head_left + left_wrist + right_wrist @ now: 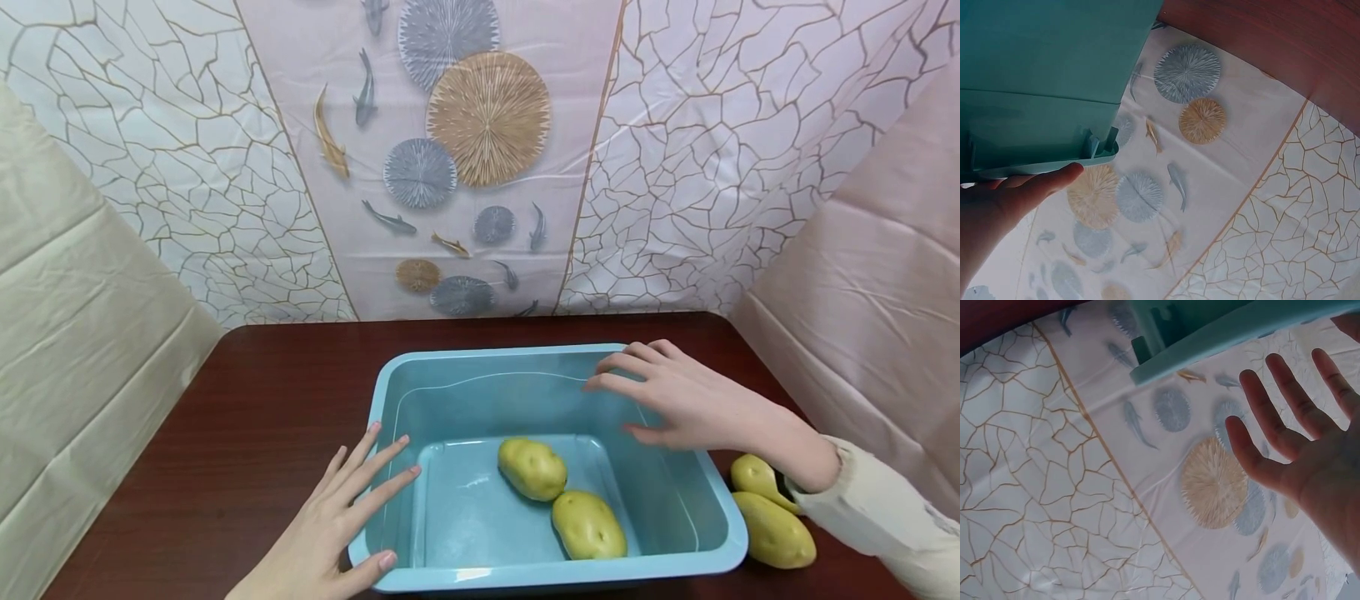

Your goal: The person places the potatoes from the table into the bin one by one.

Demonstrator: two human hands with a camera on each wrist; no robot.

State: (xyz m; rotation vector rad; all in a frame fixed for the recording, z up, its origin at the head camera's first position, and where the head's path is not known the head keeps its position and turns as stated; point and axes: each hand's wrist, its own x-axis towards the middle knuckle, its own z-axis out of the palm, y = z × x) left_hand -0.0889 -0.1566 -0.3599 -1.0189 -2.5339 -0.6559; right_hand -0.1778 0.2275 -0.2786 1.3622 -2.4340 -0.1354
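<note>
Head view here: a dark reddish-brown table (262, 417) is filling the lower part of the scene, its wood grain just about showing. Behind it a cloth backdrop (213, 150) is hanging, white with brownish crackle lines, and down its middle a paler strip is showing off grey and gold fish (363, 87) and big round discs (487, 117). Cream fabric (67, 317) is closing in the left side, and a pinkish-beige, creased sheet (862, 275) is doing the same on the right.

A light-blue bin (480, 517) is sitting near the front of the table. Inside, two yellow-green potatoes (532, 469) are lying on the floor of it, one right beside the other. Two more potatoes (772, 531) are resting outside on the table, by the bin's right wall, and the farther one is partly hiding behind the pale sleeve (870, 500).

OK, fingers. The left hand (330, 517) is spreading its fingers wide across the bin's left rim, thumb sticking out toward the front corner; the left wrist cam is showing a digit touching the rim's edge. The right hand (667, 392) is hovering at the bin's far right side, fingers spreading well apart and bending a bit, palm bare in the right wrist cam. Whether any fingertip there is touching the rim, I'm honestly not able to tell.
</note>
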